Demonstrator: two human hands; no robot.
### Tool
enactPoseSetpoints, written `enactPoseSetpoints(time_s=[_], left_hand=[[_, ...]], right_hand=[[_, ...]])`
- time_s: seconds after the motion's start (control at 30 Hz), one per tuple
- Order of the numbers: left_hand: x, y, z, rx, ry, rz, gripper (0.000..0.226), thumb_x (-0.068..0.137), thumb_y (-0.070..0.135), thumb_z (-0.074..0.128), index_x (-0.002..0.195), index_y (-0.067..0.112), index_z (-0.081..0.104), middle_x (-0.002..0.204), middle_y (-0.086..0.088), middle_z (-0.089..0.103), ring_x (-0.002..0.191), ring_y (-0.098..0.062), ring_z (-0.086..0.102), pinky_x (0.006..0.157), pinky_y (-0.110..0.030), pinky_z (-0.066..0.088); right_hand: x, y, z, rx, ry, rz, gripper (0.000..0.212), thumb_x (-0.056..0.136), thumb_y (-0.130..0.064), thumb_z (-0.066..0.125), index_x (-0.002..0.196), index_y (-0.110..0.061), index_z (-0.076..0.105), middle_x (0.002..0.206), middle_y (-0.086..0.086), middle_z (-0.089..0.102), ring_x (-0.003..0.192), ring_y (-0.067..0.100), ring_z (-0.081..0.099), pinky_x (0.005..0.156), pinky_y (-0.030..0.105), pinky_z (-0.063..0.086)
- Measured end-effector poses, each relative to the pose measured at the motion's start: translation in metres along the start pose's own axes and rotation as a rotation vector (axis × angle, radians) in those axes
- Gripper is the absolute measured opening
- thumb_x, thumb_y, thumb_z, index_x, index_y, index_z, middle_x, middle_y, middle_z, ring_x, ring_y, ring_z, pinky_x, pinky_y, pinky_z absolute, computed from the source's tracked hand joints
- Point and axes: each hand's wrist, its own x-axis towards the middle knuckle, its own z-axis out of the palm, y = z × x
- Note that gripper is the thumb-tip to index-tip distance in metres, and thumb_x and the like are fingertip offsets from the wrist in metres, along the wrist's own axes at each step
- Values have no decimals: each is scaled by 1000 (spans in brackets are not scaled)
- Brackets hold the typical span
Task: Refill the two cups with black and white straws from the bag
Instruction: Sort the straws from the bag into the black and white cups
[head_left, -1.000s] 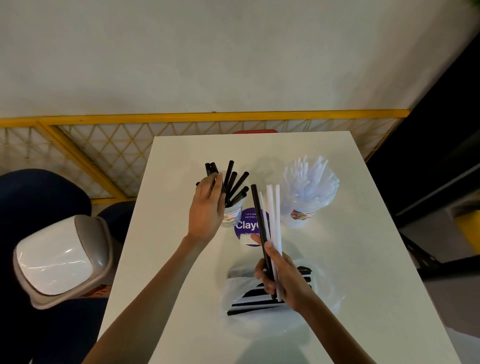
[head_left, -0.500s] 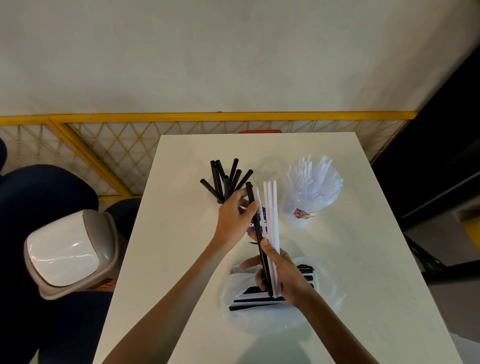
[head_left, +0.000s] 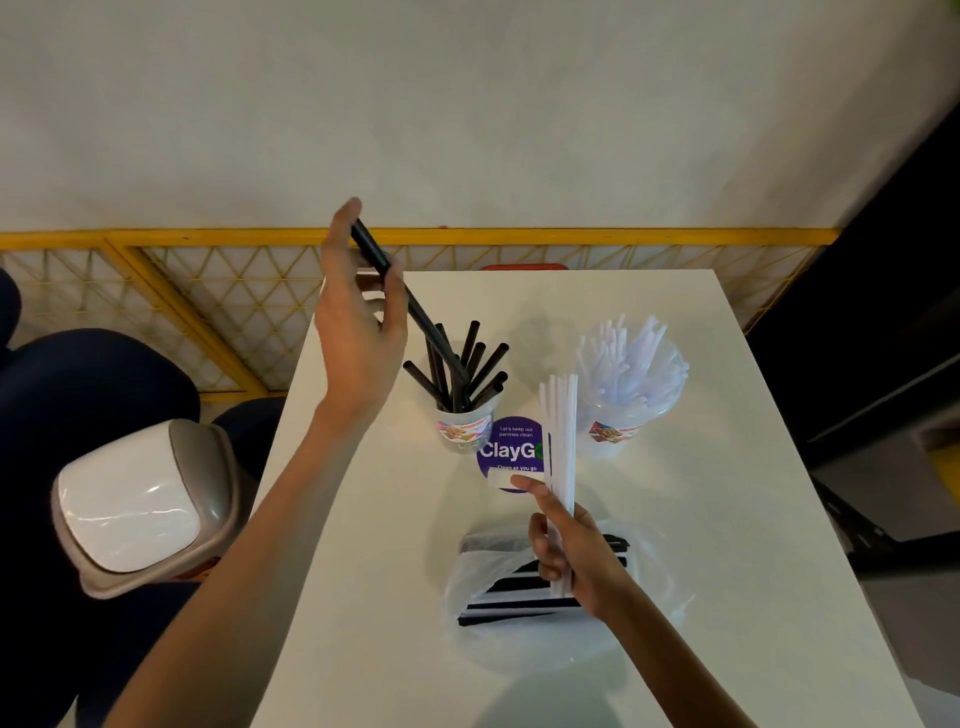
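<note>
Left arm: reaches up from 7 o'clock across the table's (head_left: 363, 597) left edge, forearm bare, wrist raised above the tabletop.
Left hand (head_left: 358, 332): lifted high at about 11 o'clock of the black-straw cup, fingers curled together around one black straw (head_left: 415, 306).
Black straw: slants down to the right; its lower end sits among the other straws at the cup mouth, and whether it is already inside cannot be told.
Right arm: comes in from 5 o'clock, passing over the bag.
Right hand (head_left: 576, 556): closed on a bundle of white straws (head_left: 560, 447), thumb stretched up along their left side.
White straws: held nearly upright, tips pointing to 12 o'clock, between the two cups.
Black-straw cup (head_left: 464, 428): clear, with a colourful label too small to read, at table centre.
White-straw cup (head_left: 623, 415): clear, same kind of label, at 3 o'clock of the first cup, packed full.
Bag (head_left: 498, 577): thin clear plastic at 6 o'clock, black and white straws lying flat inside, beneath the right hand.
Sticker (head_left: 506, 449): purple circle reading "Let's keep our pantries clean", "ClayG", "Clean as you go"; right part hidden by the white straws.
</note>
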Motion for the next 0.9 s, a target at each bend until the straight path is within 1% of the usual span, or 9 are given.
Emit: enactPoseSetpoints(time_s=[0.1,0.23,0.33,0.43,0.53,0.63,0.73,0.83,0.9], left_hand=[[-14,-11,0,70,-40,16,48,94,10,50,136,19,30,99,-3,57,79,1,57,68,-16,51],[-45,-32,11,125,-127,-4,46,93,10,50,135,20,33,105,-8,61,85,-11,59,75,-25,53],[-67,-45,20,142,-192,-59,42,94,11,50,134,17,38,105,-7,62,84,-7,57,80,-31,54],[-82,-58,28,151,-240,-94,40,93,10,50,132,8,43,105,-13,63,87,-19,62,81,-36,55],[-89,-65,33,210,-270,-93,40,93,9,51,132,7,46,111,-15,63,92,-25,64,80,-33,52],[-94,-75,37,349,-299,3,34,95,14,45,126,4,54,122,-14,60,109,-19,53,86,-30,50],[-99,-83,38,449,-337,89,40,94,19,37,126,1,54,130,-14,56,123,-19,39,93,-30,42],[-96,-74,40,466,-307,120,42,96,21,35,131,0,49,136,-15,50,129,-21,33,104,-32,37],[-93,-55,45,385,-256,106,44,98,24,34,133,0,45,136,-17,49,128,-23,35,107,-30,33]], right_hand=[[3,2,-2,2,-4,-7,28,95,-32,44,110,-18,62,49,-1,36,37,4,26,36,17,27],[4,2,0,14,-7,-14,27,95,-30,43,105,-18,64,48,-1,32,37,4,24,36,17,25],[4,2,1,25,0,-8,25,94,-30,43,101,-19,65,49,0,32,37,4,25,37,18,24],[5,1,0,32,0,-9,25,93,-29,44,102,-18,64,50,1,33,38,4,25,37,18,26],[6,1,-1,33,-5,-8,25,95,-28,43,103,-17,64,50,0,33,37,4,26,37,17,27],[6,0,0,28,-19,-3,25,95,-27,43,104,-16,64,50,1,34,37,4,27,36,17,28],[6,-2,1,25,-29,4,25,96,-26,43,106,-15,63,49,0,36,37,4,28,35,16,30],[5,-5,0,22,-35,5,26,96,-27,44,108,-14,63,49,-1,35,37,4,27,36,16,27],[4,-8,-1,30,-37,12,28,96,-28,43,111,-11,60,48,-2,35,36,3,27,36,15,28]])
